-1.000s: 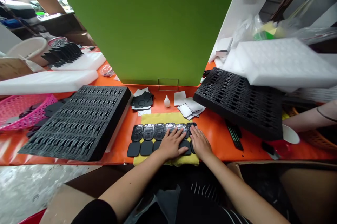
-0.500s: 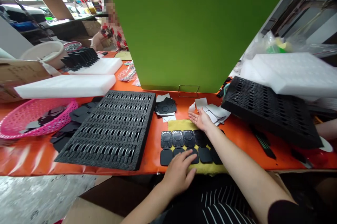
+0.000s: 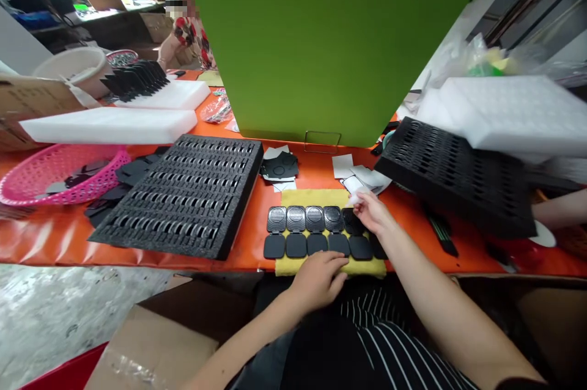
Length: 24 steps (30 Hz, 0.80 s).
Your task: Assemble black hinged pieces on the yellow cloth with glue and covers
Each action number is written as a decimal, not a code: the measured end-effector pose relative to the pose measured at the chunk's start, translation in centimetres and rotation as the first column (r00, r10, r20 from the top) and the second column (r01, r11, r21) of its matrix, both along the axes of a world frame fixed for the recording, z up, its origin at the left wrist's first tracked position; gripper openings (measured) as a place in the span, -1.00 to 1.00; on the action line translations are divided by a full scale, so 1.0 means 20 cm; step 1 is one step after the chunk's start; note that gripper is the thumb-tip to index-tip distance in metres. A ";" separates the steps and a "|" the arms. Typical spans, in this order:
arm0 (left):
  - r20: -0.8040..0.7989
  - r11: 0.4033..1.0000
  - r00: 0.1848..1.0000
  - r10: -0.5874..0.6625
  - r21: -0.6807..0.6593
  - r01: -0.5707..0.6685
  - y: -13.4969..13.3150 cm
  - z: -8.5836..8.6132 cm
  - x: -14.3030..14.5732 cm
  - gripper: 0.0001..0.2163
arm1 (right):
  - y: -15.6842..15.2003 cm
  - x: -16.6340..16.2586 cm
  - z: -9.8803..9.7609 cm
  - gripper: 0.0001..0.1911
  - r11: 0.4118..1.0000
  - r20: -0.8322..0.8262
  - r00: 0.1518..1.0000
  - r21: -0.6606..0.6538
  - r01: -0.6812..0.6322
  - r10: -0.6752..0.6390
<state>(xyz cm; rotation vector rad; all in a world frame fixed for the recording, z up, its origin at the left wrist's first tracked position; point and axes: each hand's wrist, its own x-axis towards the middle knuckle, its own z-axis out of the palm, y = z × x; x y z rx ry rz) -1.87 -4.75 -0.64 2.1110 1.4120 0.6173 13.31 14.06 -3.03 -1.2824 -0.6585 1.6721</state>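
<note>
Two rows of hinged black square cases [image 3: 296,219] lie unfolded on a yellow cloth [image 3: 316,197], their upper halves ringed and their lower halves smooth. At the right end of the upper row, my right hand [image 3: 373,213] is closed around a small white squeeze bottle [image 3: 356,196], partly hidden by the fingers. My left hand [image 3: 317,280] lies palm down with its fingers spread, fingertips at the near edge of the lower row, and grips nothing. My right hand and forearm hide part of the cases at the right end.
Slotted black foam trays stand left [image 3: 183,194] and right [image 3: 454,176]. Behind the cloth lie black and white square sheets [image 3: 279,167] and white papers [image 3: 367,177]. A green panel [image 3: 334,41] rises behind. A pink basket [image 3: 105,179] sits left; another person's forearm [image 3: 562,209] shows right.
My right hand, open beside the small white bottle before, has closed on it and brought it nearer, over the upper row. My left hand has shifted slightly right along the lower row.
</note>
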 end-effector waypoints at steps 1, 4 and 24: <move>-0.024 0.999 0.999 -0.030 0.017 0.030 0.03 0.00 0.05 -0.71 | -0.03 0.08 -0.02 -0.82 1.000 0.013 1.000 0.006 0.028 -0.028; -0.128 0.991 0.986 -0.110 0.058 0.118 0.11 0.01 0.19 -0.69 | -0.05 0.25 -0.08 -0.85 0.992 0.045 0.991 0.046 0.120 -0.123; -0.457 0.982 0.875 -0.161 0.014 0.188 0.44 -0.18 0.51 -0.39 | 0.10 0.32 -0.21 -0.56 0.942 0.378 0.912 0.335 0.027 -0.161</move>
